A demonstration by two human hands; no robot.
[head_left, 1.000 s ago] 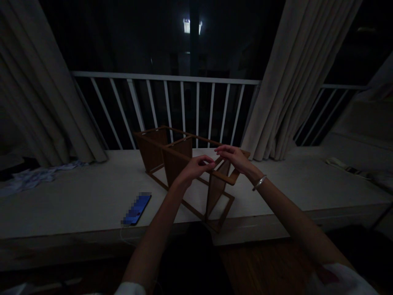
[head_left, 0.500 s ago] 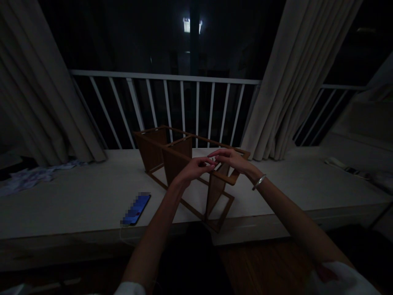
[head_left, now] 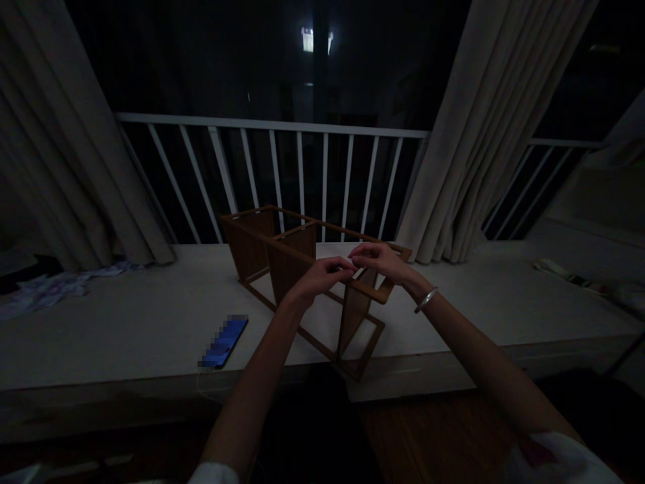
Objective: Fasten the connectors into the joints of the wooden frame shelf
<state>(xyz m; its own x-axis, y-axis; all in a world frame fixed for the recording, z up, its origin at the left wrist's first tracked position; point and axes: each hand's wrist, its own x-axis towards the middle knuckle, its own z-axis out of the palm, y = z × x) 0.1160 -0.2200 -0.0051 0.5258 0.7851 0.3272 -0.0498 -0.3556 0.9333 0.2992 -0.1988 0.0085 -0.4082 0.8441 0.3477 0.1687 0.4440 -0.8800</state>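
Observation:
A brown wooden shelf rack lies on its side on the pale window ledge, its panels standing upright between the rails. My left hand is at the upper near rail, fingers and thumb pinched together close to the right-hand panel. Opposite it, my right hand has its thumb and fingertips closed, almost meeting the left fingertips above the same rail. Whatever lies between the fingertips is too small and dark to make out. A silver bangle circles my right wrist.
A phone with a lit blue screen and a cable lies on the ledge, left of the rack. Behind stands a white railing before a dark window. Curtains hang on both sides. Papers lie far left.
My right fingers have drawn closer together, the index finger curling back slightly from the left fingertips. My left hand and the rack stay nearly where they were.

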